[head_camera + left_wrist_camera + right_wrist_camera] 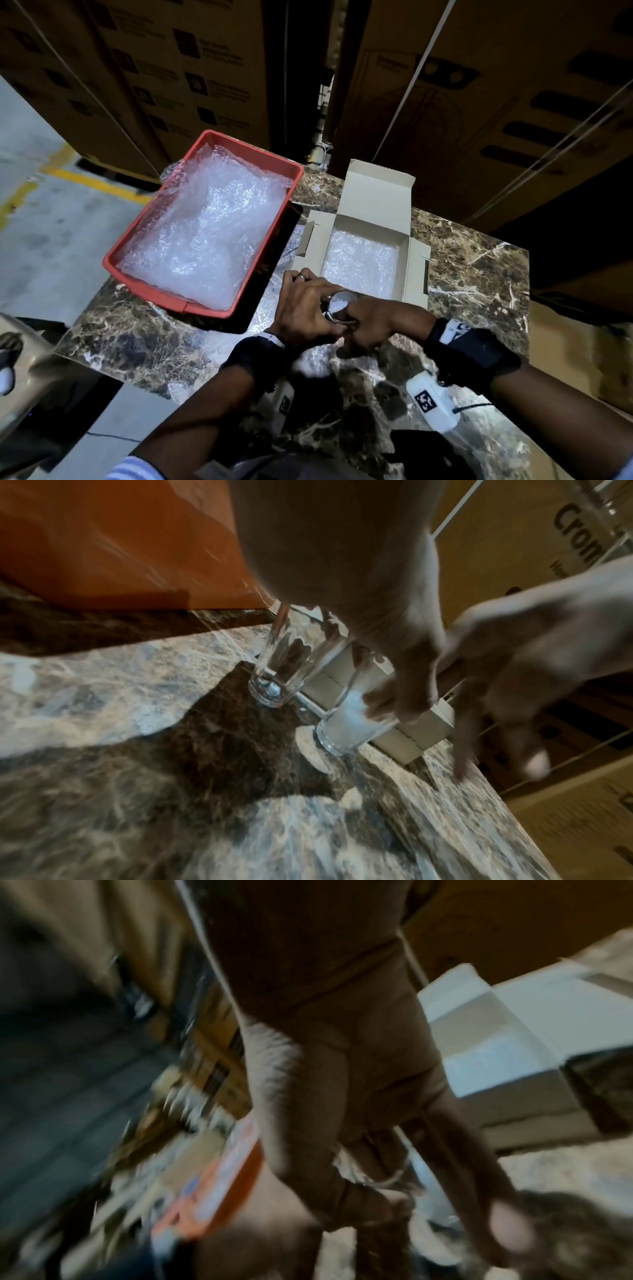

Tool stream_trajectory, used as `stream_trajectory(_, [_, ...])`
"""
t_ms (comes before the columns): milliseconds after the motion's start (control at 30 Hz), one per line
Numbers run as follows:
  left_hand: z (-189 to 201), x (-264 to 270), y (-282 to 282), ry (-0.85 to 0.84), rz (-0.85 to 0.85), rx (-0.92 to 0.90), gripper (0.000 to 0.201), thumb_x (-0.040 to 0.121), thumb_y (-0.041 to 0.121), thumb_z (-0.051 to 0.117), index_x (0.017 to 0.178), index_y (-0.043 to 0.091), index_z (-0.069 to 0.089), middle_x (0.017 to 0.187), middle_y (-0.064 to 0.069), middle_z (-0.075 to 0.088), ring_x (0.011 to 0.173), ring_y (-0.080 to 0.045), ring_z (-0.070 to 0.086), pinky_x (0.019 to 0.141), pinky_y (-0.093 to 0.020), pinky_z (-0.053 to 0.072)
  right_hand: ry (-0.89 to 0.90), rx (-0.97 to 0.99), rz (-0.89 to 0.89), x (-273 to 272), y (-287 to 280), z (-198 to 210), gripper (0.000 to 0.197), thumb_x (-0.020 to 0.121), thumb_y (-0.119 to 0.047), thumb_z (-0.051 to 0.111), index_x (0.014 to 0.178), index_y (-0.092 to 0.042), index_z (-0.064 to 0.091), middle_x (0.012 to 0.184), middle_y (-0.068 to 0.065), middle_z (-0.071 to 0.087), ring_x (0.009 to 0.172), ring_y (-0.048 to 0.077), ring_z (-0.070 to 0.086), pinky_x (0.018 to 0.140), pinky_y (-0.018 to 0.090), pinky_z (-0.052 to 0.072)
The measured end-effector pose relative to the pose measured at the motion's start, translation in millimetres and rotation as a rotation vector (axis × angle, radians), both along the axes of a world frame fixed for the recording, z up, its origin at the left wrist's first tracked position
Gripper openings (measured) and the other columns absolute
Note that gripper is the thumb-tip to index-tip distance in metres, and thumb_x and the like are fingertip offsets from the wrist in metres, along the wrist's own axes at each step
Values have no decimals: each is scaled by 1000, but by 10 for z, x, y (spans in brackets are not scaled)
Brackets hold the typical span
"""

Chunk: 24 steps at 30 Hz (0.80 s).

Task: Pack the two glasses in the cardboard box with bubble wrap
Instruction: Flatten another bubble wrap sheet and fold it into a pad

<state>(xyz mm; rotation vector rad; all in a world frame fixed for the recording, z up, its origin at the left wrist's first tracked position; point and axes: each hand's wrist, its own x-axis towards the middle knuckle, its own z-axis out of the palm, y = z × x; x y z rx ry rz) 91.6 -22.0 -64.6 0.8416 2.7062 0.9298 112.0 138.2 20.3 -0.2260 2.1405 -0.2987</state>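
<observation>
Left of the work area, the red tray [118,251] holds loose bubble wrap [205,229] and overhangs the bench [479,267] edge; a nudge could tip it off.

At centre, your left hand [305,315] has its fingers curled round the glass nearer you [349,718], which stands upright on the bench against the near wall of the cardboard box [416,263]. The second glass [277,664] stands upright just beside it, ungripped and close to your knuckles. A sideways sweep could knock it over. Both glasses are bare and could chip if they strike each other or the stone.

Your right hand [380,325] also closes on the nearer glass; the exact grip cannot be confirmed, because the right wrist view is motion-blurred.

The box stands open with a bubble-wrap layer [359,263] on its floor. White material shows inside the nearer glass; what it is cannot be made out. In the head view, your hands hide both glass bodies.
</observation>
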Motion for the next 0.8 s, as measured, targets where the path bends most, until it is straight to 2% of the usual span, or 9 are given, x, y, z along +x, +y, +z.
stream_trajectory(100, [-14,2,-3,-8,-2,24,62,58,77,71,111,45,73,94,22,71,94,-8,49,92,-45,36,64,-41,-189,-34,59,105,23,94,-34,64,89,-13,56,89,7,61,82,23,58,60,29,40])
stream_trajectory(167, [-26,1,0,0,3,36,60,57,73,73,108,43,74,93,21,71,94,-10,49,92,-47,37,103,-24,-280,-14,17,87,22,92,-30,66,103,-14,56,101,8,62,86,23,59,60,27,41])
stream_trajectory(267, [-41,10,4,20,21,35,51,62,66,77,107,44,73,89,23,69,91,-9,47,92,-44,36,101,-45,-300,49,-92,-21,40,91,-35,68,125,-15,59,112,6,62,92,19,57,70,24,41])
stream_trajectory(333, [-42,5,6,27,22,10,53,61,66,77,110,45,73,90,22,70,91,-8,46,91,-44,37,137,-66,-291,63,-142,-86,32,89,-30,72,115,-14,62,112,4,64,89,18,59,69,22,41])
stream_trajectory(433, [-63,-7,5,26,11,-13,52,63,68,74,111,48,72,85,21,67,91,-9,47,90,-44,37,123,-73,-274,72,-133,-171,24,85,-18,75,83,-20,52,91,-1,58,72,12,55,57,18,38])
stream_trajectory(567, [-66,-40,-8,14,-4,-19,59,54,62,70,112,51,71,86,23,64,90,-9,43,90,-43,37,119,-93,-153,91,-165,-193,18,84,-8,69,90,-8,51,88,7,54,80,20,53,52,15,36])
stream_trajectory(633, [-60,-47,-4,7,-13,-38,61,52,60,71,112,52,70,83,24,61,89,-9,43,91,-42,36,107,-90,-148,134,-198,-177,21,86,-5,65,82,-13,46,78,2,50,68,16,49,46,15,32])
stream_trajectory(733, [-14,-12,1,18,-7,-51,54,57,64,72,110,52,70,86,23,64,91,-8,44,93,-42,36,35,-97,-245,132,-104,-106,29,85,-7,66,67,-20,47,61,-8,56,48,5,52,47,19,40])
stream_trajectory(800, [2,5,-1,16,-2,-13,53,60,73,71,108,50,71,86,21,65,92,-8,45,93,-42,35,5,-91,-231,88,-17,-21,25,89,-22,68,73,-26,49,69,-11,58,62,11,60,53,21,42])
